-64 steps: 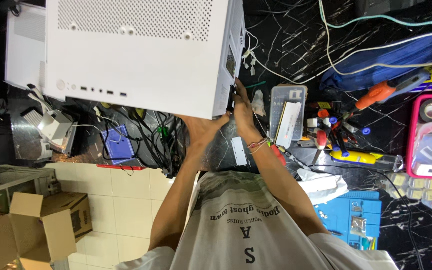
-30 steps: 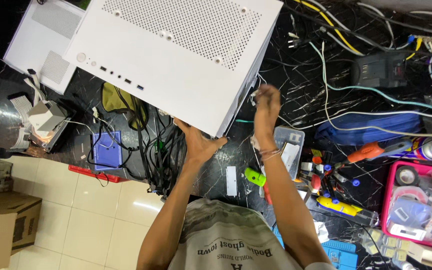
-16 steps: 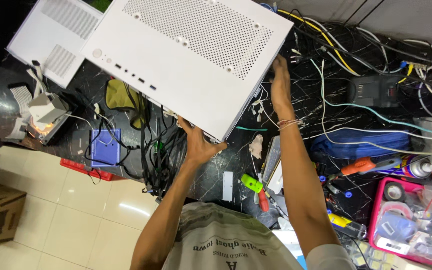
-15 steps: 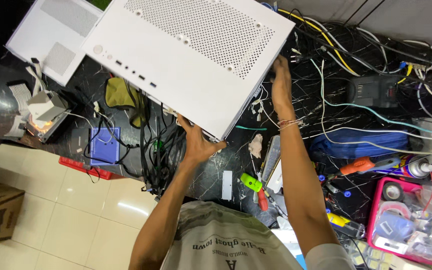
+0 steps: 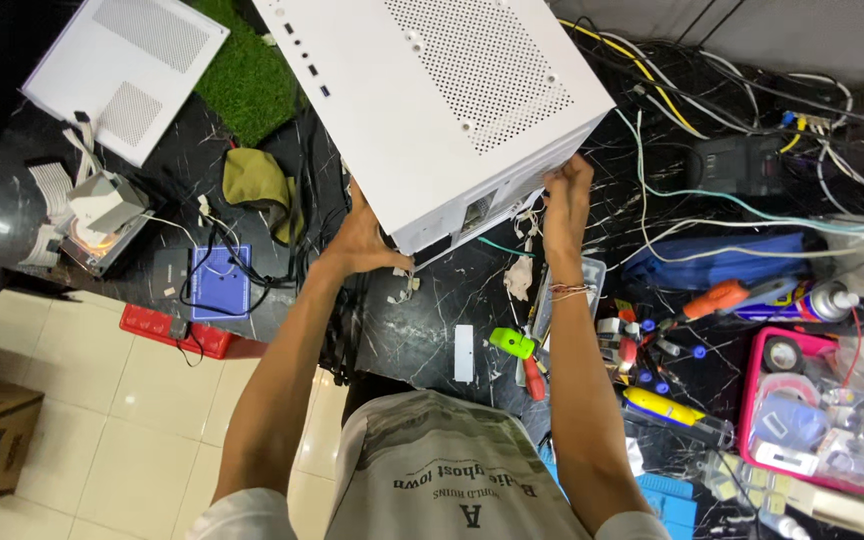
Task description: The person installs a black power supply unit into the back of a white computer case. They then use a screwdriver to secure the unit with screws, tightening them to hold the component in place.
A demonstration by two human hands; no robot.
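Note:
A white perforated computer case (image 5: 442, 100) is held tilted above the black marble worktop (image 5: 452, 310). My left hand (image 5: 367, 240) grips its near lower edge from below. At the case's right rear corner my right hand (image 5: 564, 195) holds on, with a thread bracelet on that wrist. Loose cables hang from the case's open underside between my hands.
A white side panel (image 5: 127, 75) lies at the far left by a green turf mat (image 5: 247, 75). A power supply (image 5: 102, 215), a blue box (image 5: 217, 285), tangled cables (image 5: 712, 190), screwdrivers (image 5: 717, 300), a spray can (image 5: 812, 300) and a pink tray (image 5: 817, 410) crowd the worktop.
The case has swung further away from me and turned, its front panel now pointing up-left. My right hand has slid along to its rear corner, and the view has shifted right.

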